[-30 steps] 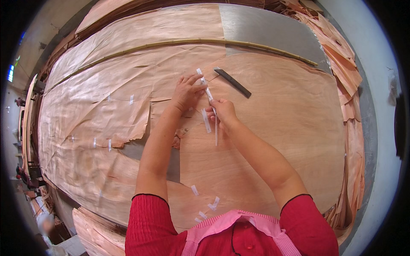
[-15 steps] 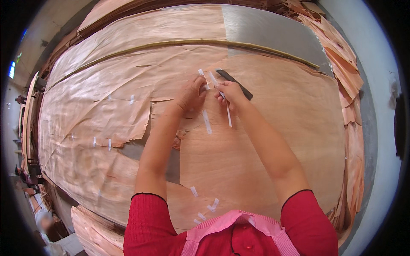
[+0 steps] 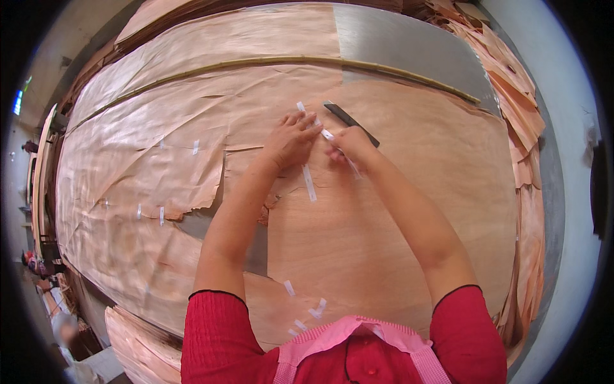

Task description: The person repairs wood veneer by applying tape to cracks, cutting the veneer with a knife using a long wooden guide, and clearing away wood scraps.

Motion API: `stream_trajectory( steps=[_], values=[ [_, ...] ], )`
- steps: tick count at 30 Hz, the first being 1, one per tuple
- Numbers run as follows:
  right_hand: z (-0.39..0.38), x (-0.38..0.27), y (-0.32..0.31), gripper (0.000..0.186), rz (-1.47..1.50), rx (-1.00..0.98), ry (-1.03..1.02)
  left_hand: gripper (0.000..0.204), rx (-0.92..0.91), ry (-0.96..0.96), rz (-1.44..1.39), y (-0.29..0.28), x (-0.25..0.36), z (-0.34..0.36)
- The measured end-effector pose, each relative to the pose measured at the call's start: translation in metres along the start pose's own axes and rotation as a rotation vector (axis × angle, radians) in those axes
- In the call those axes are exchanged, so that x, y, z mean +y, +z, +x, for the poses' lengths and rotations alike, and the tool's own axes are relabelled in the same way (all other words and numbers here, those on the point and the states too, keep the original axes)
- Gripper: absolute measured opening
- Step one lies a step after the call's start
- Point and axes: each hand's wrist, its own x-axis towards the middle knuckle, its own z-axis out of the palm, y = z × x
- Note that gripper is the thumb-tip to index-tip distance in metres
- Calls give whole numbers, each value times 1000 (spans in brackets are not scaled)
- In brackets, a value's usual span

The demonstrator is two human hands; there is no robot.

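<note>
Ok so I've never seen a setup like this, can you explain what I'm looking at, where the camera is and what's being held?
There's no machine here: a person is working with two bare hands. The camera sits on their head, looking down, and its wide lens bends straight edges, so left in the picture is their left.

Thin, tan, wood-like sheets cover most of the surface, with a smooth grey panel showing at the far right. A long, thin, yellowish pole lies across, and short white strips dot the sheets.

The right hand grips a narrow white ribbon; a flat, dark, straight bar lies beside it. The left hand rests on the sheets.
</note>
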Motion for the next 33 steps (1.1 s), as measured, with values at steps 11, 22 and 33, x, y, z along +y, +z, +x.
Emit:
stream_trajectory(
  steps=[11,22,33],
  values=[
    [52,-52,-61,14,-92,99,-124,37,247,-285,-267,15,-33,63],
    [94,-60,-43,13,-324,69,-31,44,200,-171,-221,42,-41,76],
    [111,-82,-68,22,-1726,565,-718,22,-197,-137,-49,29,-39,86]
  ],
)
